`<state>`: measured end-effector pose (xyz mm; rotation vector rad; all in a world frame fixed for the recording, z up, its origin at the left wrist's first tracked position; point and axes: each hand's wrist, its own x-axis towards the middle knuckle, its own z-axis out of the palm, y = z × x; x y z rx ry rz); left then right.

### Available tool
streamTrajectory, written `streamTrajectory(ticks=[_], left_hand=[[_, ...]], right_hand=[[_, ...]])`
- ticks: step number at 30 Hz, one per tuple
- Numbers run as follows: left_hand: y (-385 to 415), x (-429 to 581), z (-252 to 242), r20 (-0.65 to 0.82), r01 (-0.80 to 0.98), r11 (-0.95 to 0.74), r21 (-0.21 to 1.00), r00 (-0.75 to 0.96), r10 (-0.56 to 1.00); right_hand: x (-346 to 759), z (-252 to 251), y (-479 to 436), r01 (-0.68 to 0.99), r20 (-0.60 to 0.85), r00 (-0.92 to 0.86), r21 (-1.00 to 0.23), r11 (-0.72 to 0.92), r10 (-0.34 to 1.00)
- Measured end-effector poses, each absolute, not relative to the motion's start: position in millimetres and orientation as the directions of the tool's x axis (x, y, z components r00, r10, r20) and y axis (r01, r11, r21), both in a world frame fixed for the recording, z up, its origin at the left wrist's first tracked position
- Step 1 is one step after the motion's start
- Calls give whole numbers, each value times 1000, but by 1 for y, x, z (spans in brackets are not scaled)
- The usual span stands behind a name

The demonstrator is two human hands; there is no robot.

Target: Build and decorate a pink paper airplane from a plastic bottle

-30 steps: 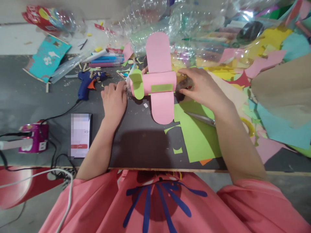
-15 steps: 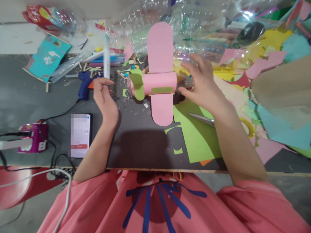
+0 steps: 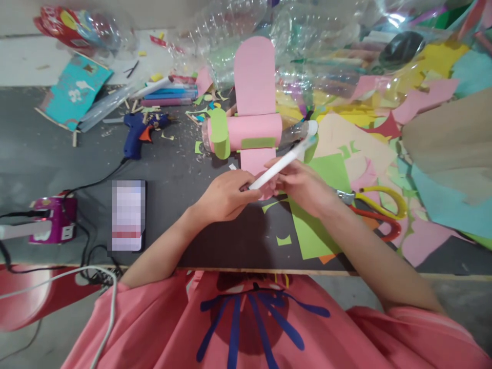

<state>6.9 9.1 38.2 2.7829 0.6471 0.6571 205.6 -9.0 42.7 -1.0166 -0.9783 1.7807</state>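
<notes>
A pink paper airplane point(image 3: 255, 105) with green trim, built around a clear plastic bottle, lies on the dark table point(image 3: 192, 174). Just in front of it, my left hand point(image 3: 225, 196) and my right hand point(image 3: 303, 185) both grip a long white marker point(image 3: 286, 160) that slants up to the right. The left hand closes on its lower end, the right hand pinches its middle. Green paper sheets point(image 3: 315, 225) lie under my right hand.
A blue glue gun point(image 3: 140, 132) and markers point(image 3: 169, 95) lie at the back left. A phone point(image 3: 128, 214) and a pink power box point(image 3: 52, 219) sit left. Scissors with yellow and red handles point(image 3: 374, 207) lie right. Clear bottles and coloured paper crowd the back and right.
My left hand picked the white marker up at the left and carried it to the centre. My right hand left the airplane and took hold of the marker too.
</notes>
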Motion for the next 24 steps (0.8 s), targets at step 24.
streamTrajectory(ticks=[24], left_hand=[[18,2,24,146,750,-447,487,435,889]], right_hand=[[287,35,4,673,340,366,-740,6,866]])
